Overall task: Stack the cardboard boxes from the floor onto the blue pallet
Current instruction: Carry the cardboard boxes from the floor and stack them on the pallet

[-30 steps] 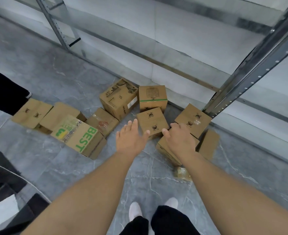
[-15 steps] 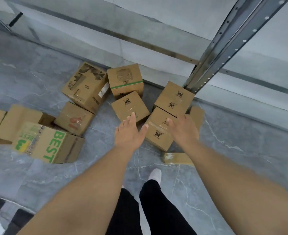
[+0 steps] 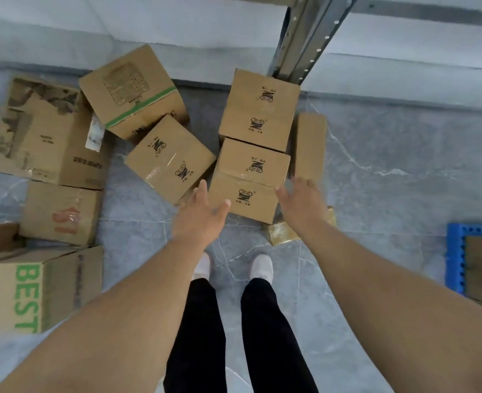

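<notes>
Your feet are planted on the grey floor (image 3: 361,279) with both arms stretched down ahead of you. In the last second you have stepped in over the pile and swung right, so the corner of the blue pallet (image 3: 455,262) now shows at your right edge, with something brown already on it; I judge the carry will be short. Your left hand (image 3: 198,215) has spread wide, thumb out, beside the near-left corner of the nearest box (image 3: 248,182); your right hand (image 3: 302,205) is open too, hanging at its right side. Neither grip has hold of anything, and whether a finger touches the cardboard I cannot tell. That box lies on the floor, long axis running away from you, taped seam crosswise, near end pointing at your feet. A flat packet (image 3: 279,234) peeks out beside its near-right corner. Behind it sits a matching box (image 3: 259,109) against the rack post (image 3: 308,38).
</notes>
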### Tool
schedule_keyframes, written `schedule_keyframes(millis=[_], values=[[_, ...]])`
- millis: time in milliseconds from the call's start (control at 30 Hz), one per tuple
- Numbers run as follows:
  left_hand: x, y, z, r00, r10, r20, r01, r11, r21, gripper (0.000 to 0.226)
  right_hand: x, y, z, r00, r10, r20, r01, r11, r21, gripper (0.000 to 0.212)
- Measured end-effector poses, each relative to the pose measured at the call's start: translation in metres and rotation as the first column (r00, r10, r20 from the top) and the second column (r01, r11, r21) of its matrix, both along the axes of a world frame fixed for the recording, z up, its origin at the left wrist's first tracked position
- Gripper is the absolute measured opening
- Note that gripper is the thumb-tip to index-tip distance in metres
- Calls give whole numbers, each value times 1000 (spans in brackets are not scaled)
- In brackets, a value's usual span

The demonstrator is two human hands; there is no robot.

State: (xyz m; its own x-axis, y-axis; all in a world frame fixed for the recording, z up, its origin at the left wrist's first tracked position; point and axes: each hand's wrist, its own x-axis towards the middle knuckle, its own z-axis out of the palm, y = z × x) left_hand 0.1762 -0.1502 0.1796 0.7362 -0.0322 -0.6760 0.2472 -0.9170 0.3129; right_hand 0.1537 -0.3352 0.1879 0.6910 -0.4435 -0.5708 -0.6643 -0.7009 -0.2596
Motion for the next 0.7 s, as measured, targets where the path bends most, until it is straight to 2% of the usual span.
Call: schedule_keyframes(millis=[233, 400, 533, 633, 700], values=[[11, -11, -95, 998, -12, -56, 13, 1000, 11, 73, 8, -18, -96, 994, -73, -77, 73, 997, -2, 46], [36, -20, -169, 999, -37, -28, 38, 998, 45, 75, 30, -39, -169, 997, -56, -58, 53, 998, -45, 41], [44, -26, -218, 997, 71, -22, -67, 988, 140, 75, 56, -60, -218, 1000, -5, -30, 5, 1000, -21, 44], [36, -29, -247, 959, 233, -162, -192, 952, 238, 73, 73, -74, -248, 997, 75, -31, -76, 997, -18, 53], [33, -29, -265, 925, 291, -244, -238, 945, 225, 64, 82, -80, -265, 988, 140, -71, -142, 990, -18, 59]])
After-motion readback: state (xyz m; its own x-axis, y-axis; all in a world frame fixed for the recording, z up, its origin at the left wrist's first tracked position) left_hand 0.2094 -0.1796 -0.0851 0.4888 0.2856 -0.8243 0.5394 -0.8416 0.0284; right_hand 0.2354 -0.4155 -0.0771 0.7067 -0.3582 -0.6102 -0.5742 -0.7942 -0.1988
